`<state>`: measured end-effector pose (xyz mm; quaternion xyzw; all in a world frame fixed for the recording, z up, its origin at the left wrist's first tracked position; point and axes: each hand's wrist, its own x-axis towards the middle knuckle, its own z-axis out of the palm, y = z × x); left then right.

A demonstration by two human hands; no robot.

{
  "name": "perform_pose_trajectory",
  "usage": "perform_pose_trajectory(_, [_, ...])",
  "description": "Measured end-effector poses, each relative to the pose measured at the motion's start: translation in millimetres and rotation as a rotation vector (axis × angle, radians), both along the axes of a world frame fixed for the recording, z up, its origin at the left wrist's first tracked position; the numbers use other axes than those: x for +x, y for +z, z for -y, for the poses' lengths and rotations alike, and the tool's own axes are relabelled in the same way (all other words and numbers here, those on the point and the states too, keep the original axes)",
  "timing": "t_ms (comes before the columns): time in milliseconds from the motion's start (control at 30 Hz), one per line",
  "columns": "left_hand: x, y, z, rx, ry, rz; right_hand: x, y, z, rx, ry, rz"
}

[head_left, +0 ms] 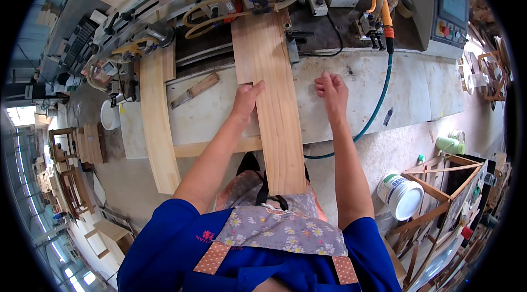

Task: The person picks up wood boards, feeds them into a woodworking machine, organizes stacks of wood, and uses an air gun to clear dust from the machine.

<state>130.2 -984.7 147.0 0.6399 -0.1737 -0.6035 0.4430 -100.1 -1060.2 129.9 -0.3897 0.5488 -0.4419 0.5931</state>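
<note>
A long pale wooden board (277, 121) runs from under the machine's clamps toward my apron, with a step cut into its left edge. My left hand (247, 101) grips that edge just below the step, thumb on top and the other fingers partly hidden. To the right of the board, apart from it, my right hand (332, 93) hovers over the pale worktop with its fingers curled in; nothing shows in it. Further left lies a second long board (156, 121), reaching past the worktop's front edge. Between the boards rests a flat tool with a wooden handle (195, 90).
Behind the worktop (329, 110) stands a machine with clamps, pale hoses and a control panel (451, 9) at the right. A teal hose (379, 105) curves across the worktop. A white bucket (401, 197) and wooden frames stand at the lower right. A wooden strip (219, 146) lies along the front edge.
</note>
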Motion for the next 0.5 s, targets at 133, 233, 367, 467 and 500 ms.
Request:
perform_pose_trajectory(133, [-5.5, -2.6, 1.7, -0.022, 0.051, 0.049, 3.5, -5.8, -13.5, -0.172, 0.157, -0.257])
perform_pose_trajectory(233, [-2.4, 3.6, -0.1, -0.050, -0.004, 0.030, 16.7, 15.8, -26.5, -0.277, 0.277, -0.540])
perform_pose_trajectory(367, [-1.5, 7.9, 0.1, -0.052, -0.027, 0.046, 22.2, 18.6, -38.7, -0.335, 0.305, -0.448])
perform_pose_trajectory(467, [1.1, -0.8, -0.4, -0.087, -0.018, 0.030, 19.5, 11.4, -41.0, -0.345, 0.350, -0.391])
perform_pose_trajectory(500, [0.8, 0.3, 0.5, -0.083, -0.020, 0.037, 19.3, 12.3, -39.9, -0.345, 0.362, -0.393])
